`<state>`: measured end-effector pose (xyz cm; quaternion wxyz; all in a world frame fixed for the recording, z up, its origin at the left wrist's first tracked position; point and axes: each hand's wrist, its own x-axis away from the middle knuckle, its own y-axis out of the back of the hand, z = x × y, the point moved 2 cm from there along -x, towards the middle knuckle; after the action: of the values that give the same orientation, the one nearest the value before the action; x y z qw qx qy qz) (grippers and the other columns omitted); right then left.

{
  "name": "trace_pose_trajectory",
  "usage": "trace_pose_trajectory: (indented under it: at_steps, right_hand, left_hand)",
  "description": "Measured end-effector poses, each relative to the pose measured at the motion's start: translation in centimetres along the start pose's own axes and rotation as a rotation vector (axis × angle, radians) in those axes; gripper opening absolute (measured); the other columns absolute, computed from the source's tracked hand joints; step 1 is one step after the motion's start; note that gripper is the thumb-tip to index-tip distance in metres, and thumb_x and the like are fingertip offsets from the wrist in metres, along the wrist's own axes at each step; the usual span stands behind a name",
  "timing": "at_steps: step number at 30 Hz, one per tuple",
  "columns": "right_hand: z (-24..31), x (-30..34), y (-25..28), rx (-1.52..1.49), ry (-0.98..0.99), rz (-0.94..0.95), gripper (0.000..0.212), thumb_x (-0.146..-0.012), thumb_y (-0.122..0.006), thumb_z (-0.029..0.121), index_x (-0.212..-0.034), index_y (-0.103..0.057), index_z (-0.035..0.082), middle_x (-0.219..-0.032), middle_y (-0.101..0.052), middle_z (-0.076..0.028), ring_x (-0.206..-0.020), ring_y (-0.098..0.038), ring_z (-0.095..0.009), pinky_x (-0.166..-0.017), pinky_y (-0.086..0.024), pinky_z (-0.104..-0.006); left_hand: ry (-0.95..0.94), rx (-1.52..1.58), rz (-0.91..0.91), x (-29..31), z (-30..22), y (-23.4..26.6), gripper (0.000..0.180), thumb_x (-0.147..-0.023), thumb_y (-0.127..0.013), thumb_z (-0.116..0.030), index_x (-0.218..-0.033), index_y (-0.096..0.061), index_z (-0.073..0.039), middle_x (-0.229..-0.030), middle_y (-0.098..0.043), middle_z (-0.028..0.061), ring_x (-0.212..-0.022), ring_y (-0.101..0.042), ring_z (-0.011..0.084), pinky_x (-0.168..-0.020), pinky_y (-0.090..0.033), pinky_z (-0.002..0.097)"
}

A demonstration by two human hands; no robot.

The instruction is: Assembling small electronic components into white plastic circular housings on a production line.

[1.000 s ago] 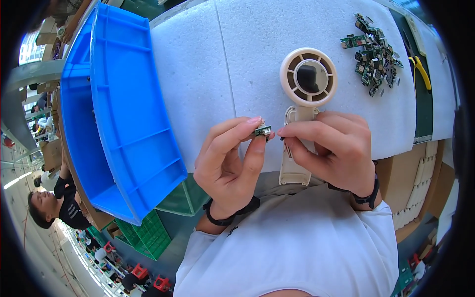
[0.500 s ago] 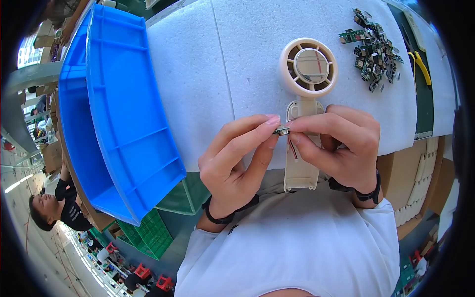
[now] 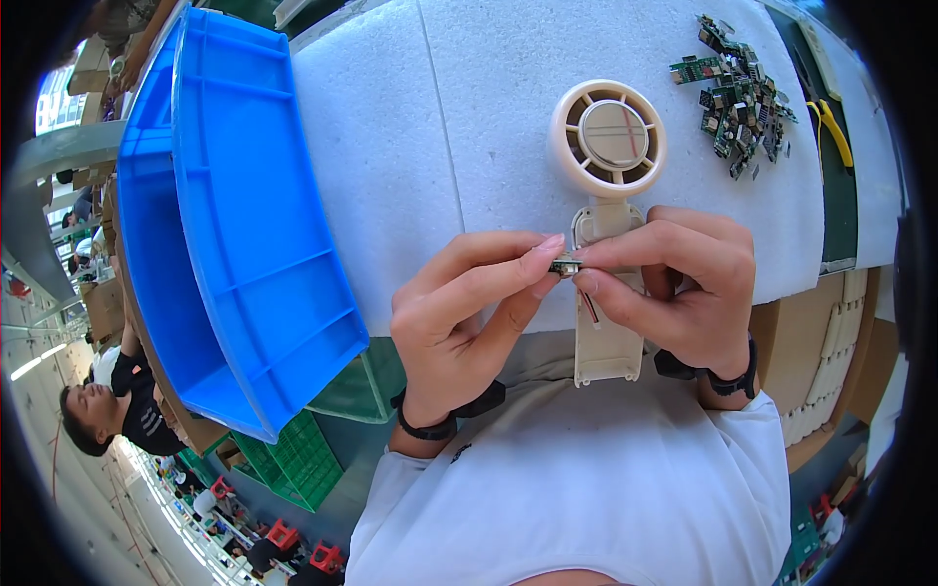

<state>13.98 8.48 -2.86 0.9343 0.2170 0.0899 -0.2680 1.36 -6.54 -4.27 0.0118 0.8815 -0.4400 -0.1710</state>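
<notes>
Left hand (image 3: pixel 459 317) has shifted right, pinching a circuit board (image 3: pixel 564 266) near frame center; right hand (image 3: pixel 684 283) pinches wires (image 3: pixel 590 308) beside it.

Room between blue bin (image 3: pixel 256 195) and fan (image 3: pixel 612 135) — both obstruct; boards (image 3: pixel 740 115) upper right.

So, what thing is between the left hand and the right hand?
In the head view, a small green circuit board is between the left hand and right hand, at their fingertips; thin wires hang below.
</notes>
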Motion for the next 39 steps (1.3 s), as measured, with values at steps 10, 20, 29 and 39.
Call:
trace_pose_trajectory:
  at_steps: [10,20,29,39]
  right_hand:
    - [0.09,-0.14,-0.05,0.033,0.055,0.004,0.018,-0.075,-0.083,0.006,-0.092,-0.076,0.007,-0.06,-0.056,0.001,-0.044,-0.039,-0.004,-0.042,-0.023,-0.0232]
    - [-0.13,-0.05,-0.14,0.046,0.045,0.02,0.019,-0.075,-0.084,0.007,-0.091,-0.075,0.007,-0.059,-0.054,0.001,-0.044,-0.038,-0.005,-0.043,-0.024,-0.0245]
    - [0.12,-0.3,-0.05,0.178,0.185,-0.012,0.019,-0.074,-0.084,0.009,-0.09,-0.074,0.009,-0.058,-0.052,0.003,-0.045,-0.037,-0.007,-0.043,-0.023,-0.0255]
    - [0.35,-0.26,0.83,0.055,0.108,0.066,0.019,-0.073,-0.085,0.008,-0.09,-0.075,0.009,-0.064,-0.06,0.001,-0.049,-0.046,-0.008,-0.044,-0.031,-0.024]
  left_hand:
    - [0.042,0.162,0.03,-0.29,0.25,0.43,0.034,-0.082,-0.07,0.014,-0.112,-0.073,-0.001,-0.105,-0.071,0.016,-0.09,-0.07,0.0199,-0.075,-0.057,0.0273]
    - [-0.01,0.087,0.023,-0.02,0.35,0.37,0.034,-0.081,-0.07,0.014,-0.111,-0.073,-0.002,-0.105,-0.071,0.016,-0.09,-0.07,0.0206,-0.074,-0.057,0.0273]
    - [-0.08,-0.009,-0.034,0.18,0.09,0.11,0.034,-0.08,-0.072,0.013,-0.11,-0.074,-0.002,-0.104,-0.071,0.0164,-0.088,-0.071,0.0216,-0.072,-0.057,0.0274]
    - [-0.018,0.154,0.084,-0.26,0.01,0.78,0.034,-0.079,-0.071,0.015,-0.109,-0.074,-0.001,-0.103,-0.07,0.0181,-0.09,-0.071,0.0228,-0.074,-0.058,0.0277]
